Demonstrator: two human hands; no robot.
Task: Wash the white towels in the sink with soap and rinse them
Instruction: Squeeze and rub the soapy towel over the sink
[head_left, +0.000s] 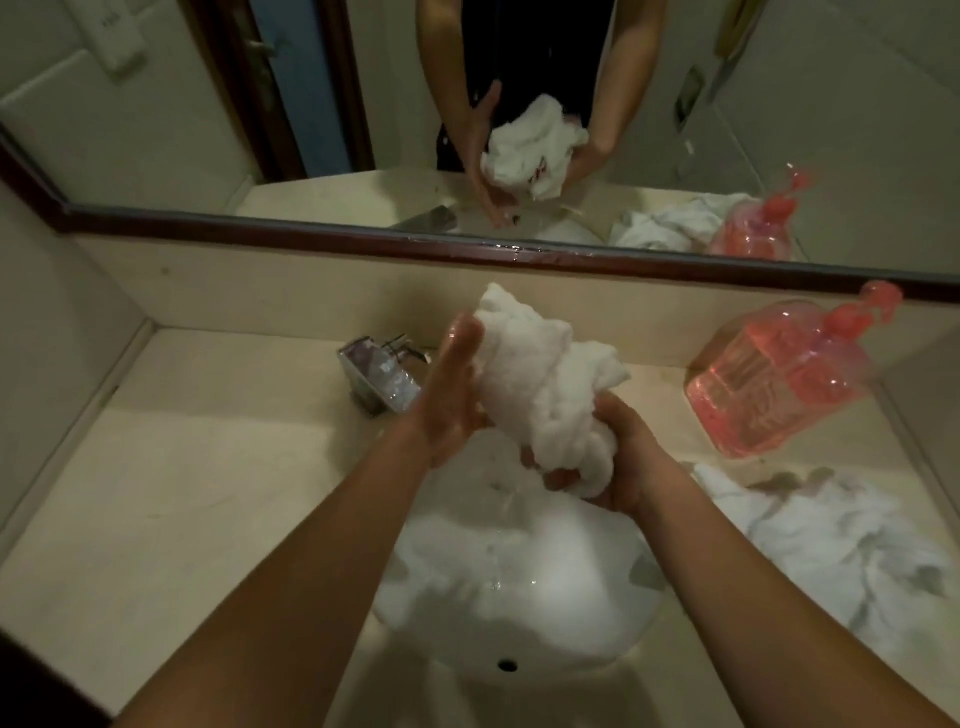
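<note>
A bunched, wet white towel (540, 379) is held above the white sink (519, 613). My right hand (618, 457) grips its lower end from below. My left hand (452, 389) lies flat against the towel's left side, fingers straight and pointing up. Water drips from the towel into the basin. A second white towel (841, 540) lies crumpled on the counter to the right of the sink. The pink soap pump bottle (779, 374) stands at the back right of the counter.
A chrome tap (379, 374) sits behind the sink on the left. The beige counter (208, 493) is walled on the left and right. A mirror (208, 104) with a dark frame hangs above and reflects my hands and the towel.
</note>
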